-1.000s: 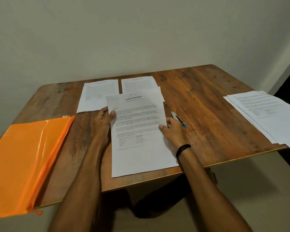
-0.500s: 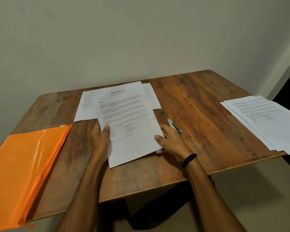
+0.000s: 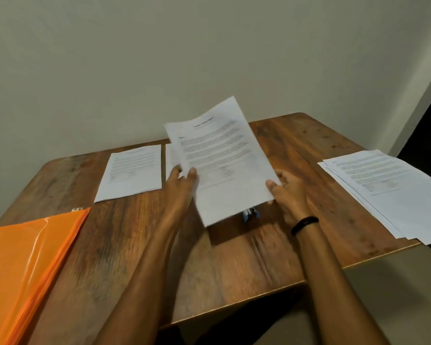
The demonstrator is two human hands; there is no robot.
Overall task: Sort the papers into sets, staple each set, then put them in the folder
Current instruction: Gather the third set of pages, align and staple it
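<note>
Folder [image 3: 30,265], orange, at the left edge of the bench [image 3: 309,145]; next, one printed sheet [image 3: 132,170] lying flat. Left hand [image 3: 182,185], fingers pinching the left edge of a paper set [image 3: 224,165] held tilted above the bench, long axis running away from the person, heading farthest. Small blue tool [image 3: 250,214] half hidden beneath. Right hand [image 3: 289,190], fingers pinching the right edge. Loose paper stack [image 3: 388,190] far right.

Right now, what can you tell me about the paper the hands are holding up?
The held papers are white printed sheets with a heading and lines of black text. They hang above the wooden table, tilted. The left hand pinches their left edge; the right hand grips the lower right edge.
</note>
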